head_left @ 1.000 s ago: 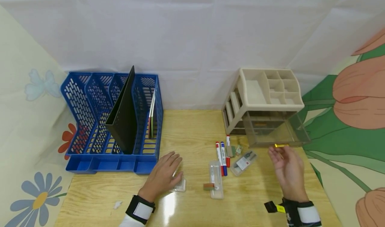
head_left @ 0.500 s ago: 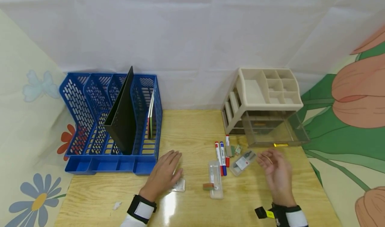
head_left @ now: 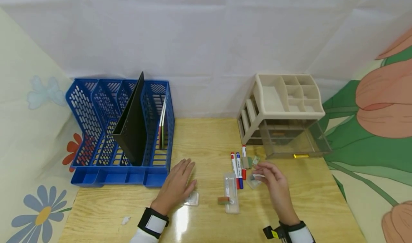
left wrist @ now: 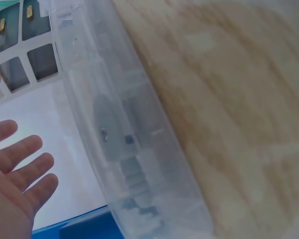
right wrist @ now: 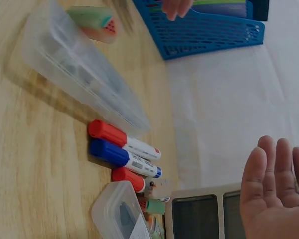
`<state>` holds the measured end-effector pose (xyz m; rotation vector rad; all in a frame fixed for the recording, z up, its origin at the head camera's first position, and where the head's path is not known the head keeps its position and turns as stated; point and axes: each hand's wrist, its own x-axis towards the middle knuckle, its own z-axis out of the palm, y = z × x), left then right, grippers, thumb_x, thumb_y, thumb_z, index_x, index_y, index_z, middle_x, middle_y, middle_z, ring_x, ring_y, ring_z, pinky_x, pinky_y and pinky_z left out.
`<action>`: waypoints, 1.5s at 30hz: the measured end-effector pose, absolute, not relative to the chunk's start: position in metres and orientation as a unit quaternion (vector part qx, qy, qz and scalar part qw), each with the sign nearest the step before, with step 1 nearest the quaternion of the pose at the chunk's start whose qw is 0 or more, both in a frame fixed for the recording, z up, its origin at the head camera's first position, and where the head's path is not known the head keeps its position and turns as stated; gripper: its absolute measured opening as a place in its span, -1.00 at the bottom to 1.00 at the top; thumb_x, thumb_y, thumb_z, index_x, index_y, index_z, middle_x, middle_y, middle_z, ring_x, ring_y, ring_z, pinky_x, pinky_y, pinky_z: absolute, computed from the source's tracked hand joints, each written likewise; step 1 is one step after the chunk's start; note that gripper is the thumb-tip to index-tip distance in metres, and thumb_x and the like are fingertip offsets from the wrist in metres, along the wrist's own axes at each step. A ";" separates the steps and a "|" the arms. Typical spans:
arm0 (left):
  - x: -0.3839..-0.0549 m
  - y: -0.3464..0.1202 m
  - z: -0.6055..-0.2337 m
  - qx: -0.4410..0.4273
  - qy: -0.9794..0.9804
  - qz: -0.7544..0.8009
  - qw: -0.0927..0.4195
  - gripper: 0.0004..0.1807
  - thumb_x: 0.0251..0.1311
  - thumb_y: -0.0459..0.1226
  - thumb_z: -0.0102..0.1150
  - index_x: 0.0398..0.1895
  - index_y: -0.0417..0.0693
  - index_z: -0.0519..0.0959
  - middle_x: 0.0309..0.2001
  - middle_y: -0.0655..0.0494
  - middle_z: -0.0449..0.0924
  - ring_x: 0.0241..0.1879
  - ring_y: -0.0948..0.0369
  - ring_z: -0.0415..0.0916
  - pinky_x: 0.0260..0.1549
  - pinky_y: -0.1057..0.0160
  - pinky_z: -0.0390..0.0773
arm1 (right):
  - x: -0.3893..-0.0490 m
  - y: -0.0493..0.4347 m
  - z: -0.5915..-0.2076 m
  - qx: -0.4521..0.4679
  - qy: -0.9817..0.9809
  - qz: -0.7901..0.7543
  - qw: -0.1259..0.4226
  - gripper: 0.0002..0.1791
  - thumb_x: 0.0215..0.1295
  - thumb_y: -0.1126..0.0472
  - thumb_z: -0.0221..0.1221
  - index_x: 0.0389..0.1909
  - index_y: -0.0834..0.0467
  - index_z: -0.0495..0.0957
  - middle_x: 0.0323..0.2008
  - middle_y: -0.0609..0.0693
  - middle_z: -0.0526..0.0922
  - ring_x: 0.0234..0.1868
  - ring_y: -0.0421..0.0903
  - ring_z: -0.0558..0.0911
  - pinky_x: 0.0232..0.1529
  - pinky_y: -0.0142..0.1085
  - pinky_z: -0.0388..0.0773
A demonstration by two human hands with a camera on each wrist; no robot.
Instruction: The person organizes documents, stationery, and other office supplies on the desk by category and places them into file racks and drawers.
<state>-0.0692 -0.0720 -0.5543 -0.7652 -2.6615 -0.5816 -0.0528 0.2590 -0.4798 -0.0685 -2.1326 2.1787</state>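
My left hand [head_left: 177,184] lies low over the table with relaxed fingers, beside a flat clear plastic case [head_left: 193,199] that it partly covers. In the left wrist view, a clear case [left wrist: 139,124] with a grey item inside fills the middle, apart from the fingers. Loosely bent and holding nothing visible, my right hand [head_left: 275,186] hovers over a small clear case with a white label [right wrist: 107,214], hiding part of it. Near it lie red markers [head_left: 233,160], a blue marker [head_left: 239,164] and small eraser-like blocks [head_left: 246,162].
A long clear box [head_left: 232,209] bears a brown-green block [head_left: 223,200]. At the left stands a blue file rack [head_left: 157,169] with a black folder [head_left: 133,132] and thin booklets. A beige organizer [head_left: 291,113] stands at the back right, its clear drawer [head_left: 297,148] pulled out.
My right hand has moved left, from the drawer's gold handle to above the small labelled case. The left hand has stayed almost in place. The drawer remains pulled out.
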 end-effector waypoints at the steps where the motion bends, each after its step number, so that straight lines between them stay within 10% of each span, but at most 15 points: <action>1: -0.069 -0.072 -0.554 -0.267 -0.929 -0.204 0.153 -0.37 0.23 -0.05 0.11 0.30 -0.21 0.38 0.29 -0.21 0.44 0.31 -0.11 0.31 0.25 -0.13 0.39 | -0.052 0.257 -0.482 -0.011 -0.716 0.696 0.044 -0.62 0.49 0.27 -0.04 0.06 0.57 0.37 -0.12 0.00 0.70 -0.13 -0.12 0.68 -0.18 -0.40 0.69; 7: -0.069 -0.072 -0.557 -0.257 -0.934 -0.204 0.143 -0.37 0.24 -0.05 0.10 0.31 -0.21 0.37 0.31 -0.22 0.41 0.31 -0.12 0.30 0.26 -0.10 0.38 | -0.046 0.236 -0.491 0.150 -0.831 0.532 0.067 -0.69 0.28 0.50 0.13 0.05 0.36 0.53 0.00 0.25 0.61 0.01 -0.15 0.60 -0.10 -0.37 0.67; 12: -0.071 -0.071 -0.558 -0.252 -0.936 -0.200 0.146 -0.32 0.24 -0.05 0.11 0.36 -0.20 0.32 0.35 -0.25 0.36 0.32 -0.15 0.28 0.27 -0.11 0.38 | -0.039 0.218 -0.498 0.264 -0.906 0.324 0.065 -0.51 0.09 0.29 0.36 0.10 0.11 0.58 0.13 0.07 0.57 0.16 0.02 0.47 0.00 0.03 0.60; 16: -0.072 -0.070 -0.557 -0.249 -0.938 -0.194 0.145 -0.27 0.23 -0.03 0.12 0.41 -0.18 0.26 0.38 -0.27 0.30 0.35 -0.17 0.23 0.26 -0.15 0.37 | -0.036 0.208 -0.510 0.323 -0.911 0.250 0.055 -0.50 0.04 0.12 0.41 0.07 0.07 0.60 0.10 0.04 0.59 0.10 -0.03 0.48 -0.06 -0.02 0.61; 29: -0.074 -0.073 -0.560 -0.232 -0.944 -0.199 0.120 -0.24 0.28 0.00 0.07 0.46 -0.16 0.18 0.42 -0.30 0.21 0.38 -0.21 0.16 0.30 -0.18 0.31 | -0.033 0.197 -0.514 0.377 -0.908 0.158 -0.089 -0.63 0.07 0.06 0.35 -0.06 0.00 0.64 -0.15 -0.11 0.59 -0.14 -0.12 0.45 -0.17 -0.20 0.53; 45: -0.074 -0.071 -0.559 -0.217 -0.945 -0.215 0.118 -0.27 0.30 -0.02 0.06 0.46 -0.14 0.20 0.41 -0.28 0.25 0.37 -0.19 0.17 0.30 -0.17 0.31 | -0.036 0.197 -0.518 0.387 -0.907 0.166 -0.006 -0.78 0.13 0.43 0.26 -0.28 0.06 0.67 -0.27 -0.10 0.59 -0.18 -0.14 0.54 -0.19 -0.26 0.65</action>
